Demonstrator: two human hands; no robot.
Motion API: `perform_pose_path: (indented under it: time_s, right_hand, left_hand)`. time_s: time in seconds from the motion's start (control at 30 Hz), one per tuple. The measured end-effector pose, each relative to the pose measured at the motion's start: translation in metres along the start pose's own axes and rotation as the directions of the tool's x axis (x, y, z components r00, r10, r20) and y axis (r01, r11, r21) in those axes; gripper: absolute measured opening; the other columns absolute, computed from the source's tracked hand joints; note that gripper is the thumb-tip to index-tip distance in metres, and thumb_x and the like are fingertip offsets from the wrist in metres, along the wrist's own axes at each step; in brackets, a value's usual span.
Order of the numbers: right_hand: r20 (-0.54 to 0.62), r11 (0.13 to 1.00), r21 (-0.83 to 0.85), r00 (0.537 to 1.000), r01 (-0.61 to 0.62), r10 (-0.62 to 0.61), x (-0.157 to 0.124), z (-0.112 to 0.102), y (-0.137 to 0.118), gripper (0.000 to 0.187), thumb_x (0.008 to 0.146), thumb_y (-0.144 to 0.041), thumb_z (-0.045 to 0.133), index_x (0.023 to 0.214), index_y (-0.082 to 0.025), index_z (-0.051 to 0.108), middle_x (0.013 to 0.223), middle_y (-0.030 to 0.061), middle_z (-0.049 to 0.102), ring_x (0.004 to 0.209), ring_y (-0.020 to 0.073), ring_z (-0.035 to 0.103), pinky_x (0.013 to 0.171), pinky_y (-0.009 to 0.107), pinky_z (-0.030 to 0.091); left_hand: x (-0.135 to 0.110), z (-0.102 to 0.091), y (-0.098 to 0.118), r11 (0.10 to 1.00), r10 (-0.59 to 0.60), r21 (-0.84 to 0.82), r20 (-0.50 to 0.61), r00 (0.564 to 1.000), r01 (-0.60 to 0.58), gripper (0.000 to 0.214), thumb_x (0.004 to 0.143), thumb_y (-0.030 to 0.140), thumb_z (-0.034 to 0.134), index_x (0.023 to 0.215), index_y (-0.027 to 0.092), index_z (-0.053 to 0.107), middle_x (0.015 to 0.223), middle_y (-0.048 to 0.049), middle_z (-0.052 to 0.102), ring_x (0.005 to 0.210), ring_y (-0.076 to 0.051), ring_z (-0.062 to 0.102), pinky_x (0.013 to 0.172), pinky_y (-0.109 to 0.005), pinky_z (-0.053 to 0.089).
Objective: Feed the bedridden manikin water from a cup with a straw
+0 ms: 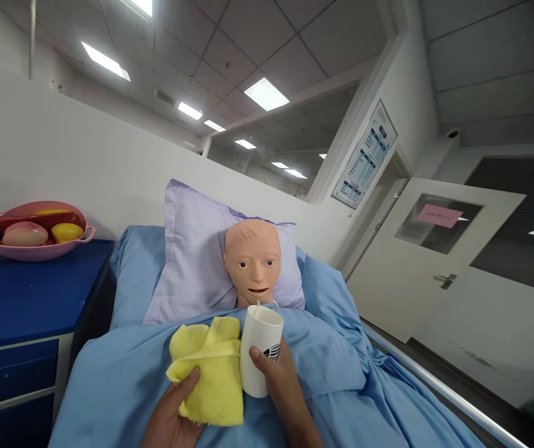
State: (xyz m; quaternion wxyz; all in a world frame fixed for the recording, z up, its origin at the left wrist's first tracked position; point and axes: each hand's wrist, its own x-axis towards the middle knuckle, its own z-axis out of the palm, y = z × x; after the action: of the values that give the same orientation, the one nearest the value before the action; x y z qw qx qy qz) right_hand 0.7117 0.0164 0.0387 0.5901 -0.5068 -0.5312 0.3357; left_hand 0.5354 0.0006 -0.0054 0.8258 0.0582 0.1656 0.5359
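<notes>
Left hand (170, 412) pinches folded yellow cloth (215, 382); right hand (280, 368) grips white cup (251, 336) just beside it, apparent straw (258, 308) inside. Loose grip could tip cup (contents unseen), wetting blanket (103, 386). Around hands: fruit bowl (31, 252) well left, pillow (196, 261) and dummy (252, 249) beyond, uneven blanket beneath denying cup level footing, bed rail (439, 381) right

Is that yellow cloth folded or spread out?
Folded: the yellow cloth makes a compact bundle in the left hand, with layers overlapping near its top.
</notes>
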Motion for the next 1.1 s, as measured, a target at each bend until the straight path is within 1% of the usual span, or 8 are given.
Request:
perform_pose_path:
  time_s: [0.17,0.33,0.47,0.6,0.7,0.77,0.9,1.1]
  right_hand:
    - [0.016,1.000,0.022,1.000,0.005,-0.005,0.000,0.001,-0.001,0.059,0.069,-0.052,0.077,0.115,-0.020,0.060,0.094,0.0068,0.070,0.087,0.0262,0.064,0.074,0.037,0.052]
    - [0.026,0.999,0.034,1.000,0.007,-0.008,-0.001,0.001,0.000,0.059,0.069,-0.052,0.078,0.115,-0.020,0.060,0.097,0.0073,0.071,0.088,0.0264,0.064,0.075,0.037,0.052]
    - [0.035,1.000,0.017,0.999,0.013,-0.014,0.000,0.000,0.002,0.057,0.069,-0.053,0.077,0.112,-0.019,0.061,0.095,0.0067,0.070,0.087,0.0249,0.062,0.075,0.036,0.052]
    - [0.036,1.000,-0.006,0.999,0.006,-0.006,0.001,-0.001,0.003,0.057,0.070,-0.053,0.078,0.112,-0.019,0.060,0.096,0.0058,0.069,0.087,0.0238,0.061,0.075,0.034,0.051]
    - [0.039,1.000,0.001,0.999,0.005,-0.005,0.000,-0.001,0.004,0.057,0.071,-0.053,0.077,0.114,-0.020,0.059,0.099,0.0054,0.069,0.089,0.0239,0.062,0.076,0.034,0.051]
    - [0.047,1.000,0.019,0.999,0.005,-0.006,0.000,0.000,0.004,0.057,0.071,-0.051,0.077,0.116,-0.020,0.058,0.099,0.0051,0.069,0.090,0.0242,0.062,0.076,0.034,0.051]
    - [0.049,0.999,0.032,0.999,0.010,-0.011,-0.001,0.001,0.001,0.055,0.071,-0.049,0.078,0.112,-0.020,0.060,0.095,0.0043,0.069,0.087,0.0234,0.062,0.074,0.033,0.051]
    - [0.043,0.999,0.034,0.999,0.014,-0.016,-0.002,0.003,-0.001,0.054,0.070,-0.049,0.078,0.112,-0.020,0.059,0.095,0.0034,0.068,0.086,0.0225,0.062,0.075,0.032,0.051]
  left_hand:
    - [-0.004,0.001,0.002,1.000,0.020,0.006,0.009,1.000,-0.020,0.084,0.084,0.009,0.065,0.154,0.021,0.020,0.140,-0.0156,0.054,0.128,-0.032,0.050,0.113,-0.049,0.039]
    - [-0.001,-0.006,0.003,0.999,-0.020,0.027,0.000,1.000,0.020,0.082,0.086,0.009,0.063,0.154,0.023,0.019,0.140,-0.0158,0.053,0.127,-0.033,0.051,0.111,-0.053,0.041]
    - [0.000,-0.008,0.002,0.999,0.012,0.041,-0.012,1.000,-0.011,0.079,0.086,0.008,0.063,0.153,0.023,0.023,0.139,-0.0153,0.055,0.127,-0.033,0.052,0.110,-0.053,0.042]
    - [-0.005,-0.003,0.003,0.997,0.014,0.074,-0.034,0.999,-0.011,0.075,0.086,0.011,0.064,0.151,0.023,0.029,0.138,-0.0148,0.056,0.126,-0.034,0.053,0.110,-0.053,0.042]
    - [-0.008,0.000,0.004,0.994,0.028,0.111,-0.040,0.999,-0.023,0.076,0.084,0.011,0.067,0.151,0.021,0.031,0.137,-0.0159,0.056,0.126,-0.034,0.053,0.112,-0.053,0.040]
    - [-0.009,-0.001,0.003,0.991,0.034,0.127,-0.030,0.999,-0.030,0.076,0.084,0.010,0.066,0.151,0.020,0.031,0.137,-0.0157,0.056,0.127,-0.034,0.052,0.113,-0.051,0.039]
    - [-0.009,-0.009,0.003,0.995,0.019,0.101,0.010,1.000,-0.020,0.076,0.085,0.007,0.063,0.151,0.024,0.029,0.139,-0.0124,0.054,0.128,-0.032,0.050,0.115,-0.049,0.037]
    - [-0.012,-0.011,0.004,0.993,0.058,0.100,-0.019,0.998,-0.055,0.073,0.087,0.010,0.064,0.151,0.025,0.031,0.140,-0.0128,0.053,0.129,-0.032,0.048,0.115,-0.050,0.035]
